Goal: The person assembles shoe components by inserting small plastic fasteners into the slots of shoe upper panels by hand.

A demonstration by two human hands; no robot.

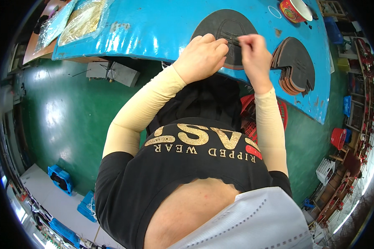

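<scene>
A large dark, rounded flat piece (207, 27) with marked lines and narrow slits near its middle lies at the edge of the blue-covered table (153, 37). My left hand (201, 58) is over its near left part, fingers curled and closed. On the other side, my right hand (255, 56) has thumb and fingers pinched together above its right edge, slightly blurred. Both sets of fingertips meet near the slits. What they grip, if anything, is too small to make out. A fanned stack of similar dark pieces with brown edges (297, 62) lies to the right of my right hand.
A red paper bowl (296, 10) and a thin white ring (274, 11) sit at the table's far right. Clear plastic bags (82, 23) lie far left. Below the table edge is a red basket (249, 114) near my right forearm. Blue crates (60, 179) stand on the floor.
</scene>
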